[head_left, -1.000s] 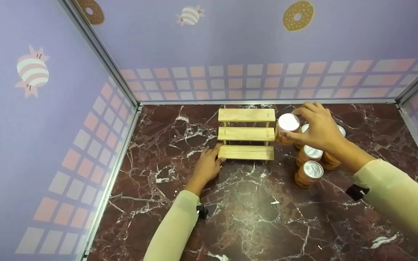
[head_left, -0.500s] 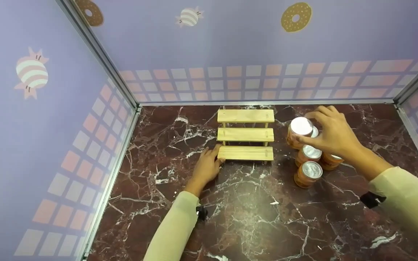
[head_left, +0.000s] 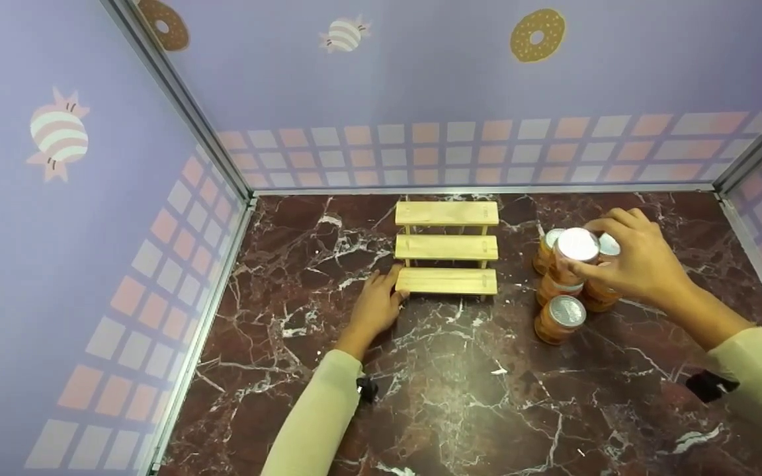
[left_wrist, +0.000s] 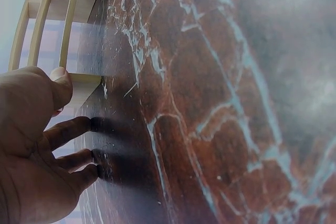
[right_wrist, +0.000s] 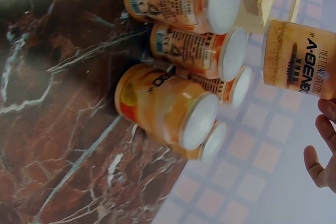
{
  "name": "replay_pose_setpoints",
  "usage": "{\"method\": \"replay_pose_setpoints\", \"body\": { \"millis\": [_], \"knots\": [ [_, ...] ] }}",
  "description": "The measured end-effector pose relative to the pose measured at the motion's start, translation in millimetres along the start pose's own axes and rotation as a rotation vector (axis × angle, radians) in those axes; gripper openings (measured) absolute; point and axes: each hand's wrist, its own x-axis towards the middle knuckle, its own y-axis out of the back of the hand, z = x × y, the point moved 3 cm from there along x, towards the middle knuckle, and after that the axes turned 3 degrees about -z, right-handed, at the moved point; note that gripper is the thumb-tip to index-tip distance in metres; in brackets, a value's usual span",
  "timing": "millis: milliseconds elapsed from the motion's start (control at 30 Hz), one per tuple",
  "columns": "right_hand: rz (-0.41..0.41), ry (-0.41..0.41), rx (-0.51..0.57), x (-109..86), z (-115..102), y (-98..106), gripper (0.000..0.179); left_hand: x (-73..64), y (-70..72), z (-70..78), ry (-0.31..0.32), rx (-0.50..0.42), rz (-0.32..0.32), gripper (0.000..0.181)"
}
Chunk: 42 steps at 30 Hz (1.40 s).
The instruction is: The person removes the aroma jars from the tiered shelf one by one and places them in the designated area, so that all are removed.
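Observation:
My right hand (head_left: 639,254) grips a small orange-labelled can (head_left: 578,246) by its sides, its silver lid facing up. The can is raised above several like cans, hiding parts of them in the head view. In the right wrist view the held can (right_wrist: 296,59) is apart from the cluster, with dark lettering on its label. The front can (head_left: 561,320) of the group stands upright on the table. A three-step wooden stand (head_left: 447,248) is left of the cans. My left hand (head_left: 378,301) pinches the left end of its lowest step, thumb on the edge (left_wrist: 81,80).
The dark red marbled tabletop (head_left: 447,396) extends toward me. A lilac back wall (head_left: 421,86) with pink and white squares stands close behind the stand. Another wall (head_left: 123,231) closes the left side, with a metal strip along its foot.
My right hand has carried the can away from the stand, rightward and slightly toward me, over the other cans. The left hand has stayed on the stand.

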Motion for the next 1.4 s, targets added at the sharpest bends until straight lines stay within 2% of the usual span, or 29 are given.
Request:
{"method": "replay_pose_setpoints", "body": {
  "millis": [167,367,667,933,1167,1400],
  "knots": [
    [-0.008,-0.015,-0.001,-8.6,7,3,0.052,-0.5,2.0,1.6,-0.004,0.006,0.007,0.064],
    [0.005,-0.007,-0.011,-21.6,15,5,0.057,-1.7,2.1,2.3,0.01,-0.019,-0.014,0.063],
    [0.018,-0.032,-0.016,-38.1,28,10,0.056,-1.7,1.1,0.4,0.016,0.013,-0.019,0.065],
    [0.043,0.037,-0.023,-48.6,36,11,0.056,-2.6,-0.3,-0.2,0.011,-0.006,-0.011,0.066],
    [0.033,0.031,-0.021,-57.6,39,11,0.056,-0.5,-2.4,-0.9,0.002,0.005,-0.004,0.065],
    [0.048,0.047,-0.019,-64.0,42,11,0.056,-1.6,3.3,4.2,0.018,-0.032,-0.003,0.064]
  ]
}}
